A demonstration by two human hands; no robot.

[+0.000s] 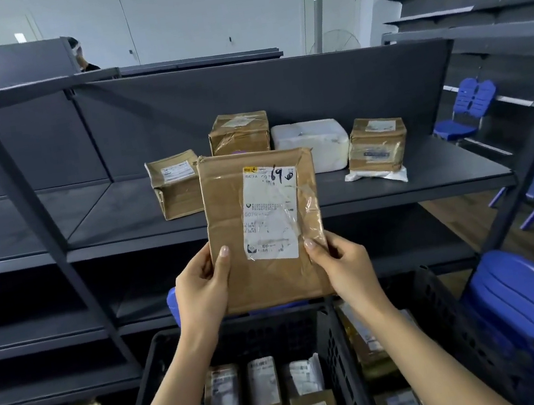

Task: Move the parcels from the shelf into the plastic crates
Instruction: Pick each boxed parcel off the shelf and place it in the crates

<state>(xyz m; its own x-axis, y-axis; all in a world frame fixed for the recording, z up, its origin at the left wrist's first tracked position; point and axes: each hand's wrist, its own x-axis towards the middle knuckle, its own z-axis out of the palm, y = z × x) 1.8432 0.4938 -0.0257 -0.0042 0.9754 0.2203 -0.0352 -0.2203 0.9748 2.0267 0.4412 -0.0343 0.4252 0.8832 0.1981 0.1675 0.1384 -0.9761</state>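
Nearest me, the black crate (332,359) holds small labelled parcels (263,385). Above it I see a flat brown cardboard parcel (225,208), creased, with a taped white label (270,212). My left hand (199,292) and right hand (344,267) pinch its lower edges, thumbs on the front; the other fingers (332,244) are probably curled behind, mostly hidden. Beyond, the shelf (122,220) carries four more parcels (239,133).

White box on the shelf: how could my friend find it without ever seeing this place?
Look at the dark grey shelf straight ahead, where parcels stand near its back wall. The white foam box sits between a tall brown box and a taped brown box. It is the only white box; the others are brown.
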